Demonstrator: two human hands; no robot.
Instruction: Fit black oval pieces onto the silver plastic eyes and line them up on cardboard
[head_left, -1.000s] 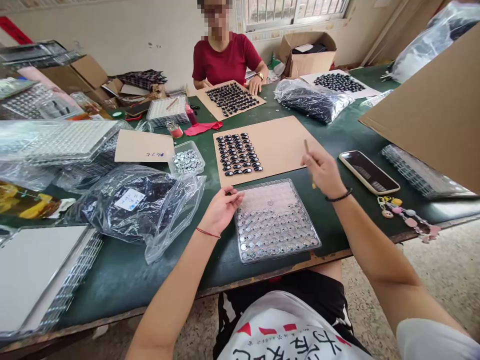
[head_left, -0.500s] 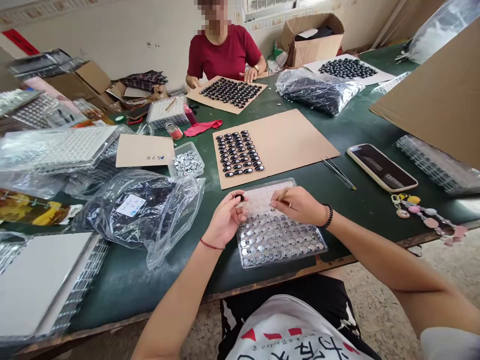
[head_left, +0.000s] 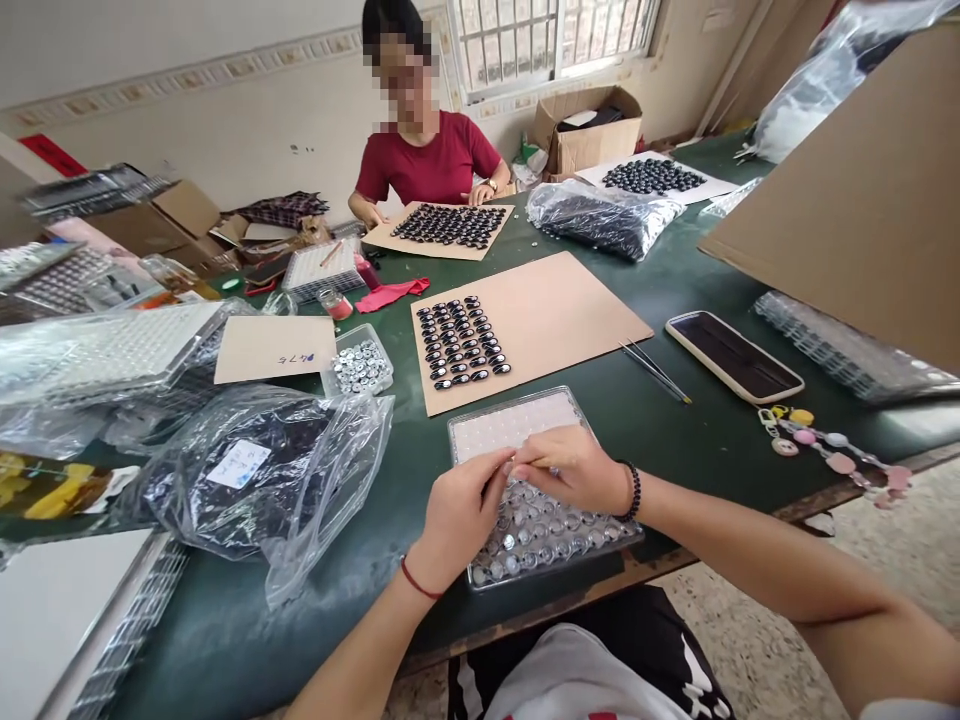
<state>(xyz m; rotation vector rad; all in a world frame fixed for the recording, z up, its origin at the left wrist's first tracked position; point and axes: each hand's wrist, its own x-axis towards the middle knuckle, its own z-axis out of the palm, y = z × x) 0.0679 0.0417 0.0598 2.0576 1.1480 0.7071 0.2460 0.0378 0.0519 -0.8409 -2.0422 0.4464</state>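
My left hand (head_left: 465, 510) is closed in a pinch, its fingertips meeting those of my right hand above a clear plastic tray (head_left: 555, 555). The small black piece seen in my left fingers a moment ago is now hidden by them. My right hand (head_left: 566, 468) is closed around a thin tan stick, of which little shows. Rows of round, shiny clear-silver pieces (head_left: 536, 540) fill the tray's near part; its far part shows a pale dotted surface. Beyond it lies a cardboard sheet (head_left: 555, 310) with rows of black oval pieces (head_left: 461, 345) at its left.
Tweezers (head_left: 655, 370) and a phone (head_left: 735, 355) lie to the right. At left are a box of small silver parts (head_left: 360, 366) and a plastic bag (head_left: 255, 480). Across the table a person (head_left: 427, 160) holds another cardboard sheet (head_left: 480, 245) of black pieces.
My hands have come together, fingertips meeting over the tray. My left hand has turned over, hiding the black piece. The view has tilted up a little.
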